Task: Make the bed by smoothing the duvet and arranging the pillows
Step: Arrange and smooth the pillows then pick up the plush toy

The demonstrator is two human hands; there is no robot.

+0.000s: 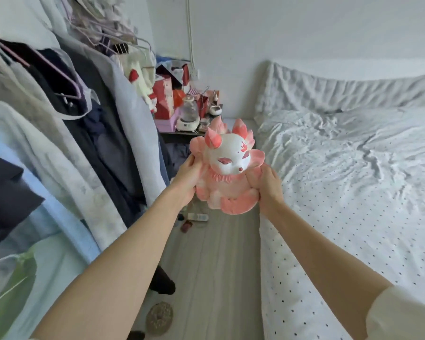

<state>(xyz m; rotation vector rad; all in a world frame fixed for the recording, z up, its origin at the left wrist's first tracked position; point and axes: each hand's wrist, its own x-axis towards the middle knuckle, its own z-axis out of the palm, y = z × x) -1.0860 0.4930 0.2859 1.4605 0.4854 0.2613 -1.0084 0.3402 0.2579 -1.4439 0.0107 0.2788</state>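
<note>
- Nearest us, at 6 o'clock, our two bare forearms reach forward over the grey floor (214,261), a white sleeve (402,315) showing at 4 o'clock.
- At 7 o'clock a round woven mat (159,318) lies on the floor; a little further on, a remote control (198,217) lies below our hands.
- At centre we hold a pink and white fox plush (227,168) in the air beside the bed's left edge: our left hand (189,179) grips its left side with the thumb on top, and our right hand (268,185) has its fingers curled into the plush's right side.
- From 2 to 5 o'clock spreads the dotted white duvet (353,192), wrinkled across the bed.
- At 1 o'clock a long white pillow (341,90) leans against the wall at the head of the bed.
- From 8 to 11 o'clock clothes (71,119) hang on a rack.
- Farthest, at 12 o'clock, a cluttered surface (182,137) carries red boxes (163,101).
</note>
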